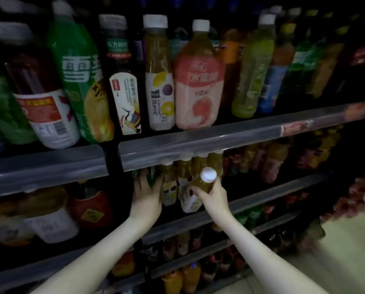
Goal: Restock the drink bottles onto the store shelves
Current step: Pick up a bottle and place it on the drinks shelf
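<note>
My right hand (pixel 214 195) grips a yellow juice bottle (pixel 200 185) with a white cap just below its neck, tilted toward me at the front of the second shelf (pixel 251 201). Behind it stands a row of matching yellow bottles (pixel 170 187) with white fruit labels. My left hand (pixel 146 193) lies flat, fingers straight, against the left side of that row, touching a green-labelled bottle (pixel 150 179) half hidden behind the fingers.
The upper shelf rail (pixel 219 137) juts out just above both hands. On it stand a pink peach drink (pixel 198 88), a yellow bottle (pixel 159 81), green soda and tea bottles. Lower shelves hold orange and dark bottles. Pale floor (pixel 347 251) lies at the right.
</note>
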{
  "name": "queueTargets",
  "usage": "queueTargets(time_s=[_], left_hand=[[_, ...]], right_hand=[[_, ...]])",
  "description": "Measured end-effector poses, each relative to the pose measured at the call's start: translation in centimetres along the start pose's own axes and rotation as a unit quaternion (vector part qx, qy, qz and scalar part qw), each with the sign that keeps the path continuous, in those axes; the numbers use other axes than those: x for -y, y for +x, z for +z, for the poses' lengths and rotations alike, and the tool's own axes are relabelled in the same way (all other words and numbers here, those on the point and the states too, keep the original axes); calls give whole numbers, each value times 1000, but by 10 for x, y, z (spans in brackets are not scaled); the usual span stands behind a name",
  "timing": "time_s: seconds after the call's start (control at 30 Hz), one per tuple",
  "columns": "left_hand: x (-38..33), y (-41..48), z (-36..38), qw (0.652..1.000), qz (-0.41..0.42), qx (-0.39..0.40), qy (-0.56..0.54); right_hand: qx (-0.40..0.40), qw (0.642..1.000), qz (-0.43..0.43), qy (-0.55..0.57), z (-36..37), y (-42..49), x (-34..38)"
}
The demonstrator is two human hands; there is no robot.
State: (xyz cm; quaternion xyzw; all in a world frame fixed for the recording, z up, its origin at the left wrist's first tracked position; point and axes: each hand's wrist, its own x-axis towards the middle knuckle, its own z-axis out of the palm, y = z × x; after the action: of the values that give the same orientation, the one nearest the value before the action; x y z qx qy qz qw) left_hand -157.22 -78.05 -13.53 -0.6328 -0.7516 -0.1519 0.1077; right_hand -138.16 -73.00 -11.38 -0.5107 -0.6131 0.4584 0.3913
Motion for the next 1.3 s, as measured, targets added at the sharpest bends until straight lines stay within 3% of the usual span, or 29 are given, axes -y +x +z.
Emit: queueTargets(time_s=[0.17,0.33,0.4,0.5,0.6,0.7,0.77,0.87,0.93,1.07,1.17,1.3], left_hand=[[-11,-2,6,997,-46,-53,-25],[-40,-19,-9,989,-131,-50,-34],[-53,-29,-27,990,-129,-62,-12],[-70,-38,-63,993,-58,-100,-33],[-83,-32,-115,978,24,-191,-82],[-83,-7,-158,950,65,-297,-70],[-77,13,-180,941,56,-333,-38],[-63,42,-204,934,15,-357,21],[-52,54,-218,933,-22,-357,48],[-29,70,-225,930,-75,-350,82],[-18,73,-227,937,-83,-328,81],[-12,69,-224,946,-77,-302,87]], right_hand=[[61,993,-10,-104,16,38,0],[135,970,9,-202,20,48,1],[168,948,-9,-270,9,41,9],[153,899,-122,-391,-16,24,33],[168,836,-244,-462,-42,-4,73],[186,850,-331,-366,-57,-27,122],[139,847,-416,-302,-58,-31,155],[-18,803,-555,-215,-46,-19,199],[-97,781,-582,-206,-36,-9,226],[-203,748,-560,-294,-16,18,257],[-210,741,-515,-377,-8,29,277],[-111,765,-448,-449,-3,42,284]])
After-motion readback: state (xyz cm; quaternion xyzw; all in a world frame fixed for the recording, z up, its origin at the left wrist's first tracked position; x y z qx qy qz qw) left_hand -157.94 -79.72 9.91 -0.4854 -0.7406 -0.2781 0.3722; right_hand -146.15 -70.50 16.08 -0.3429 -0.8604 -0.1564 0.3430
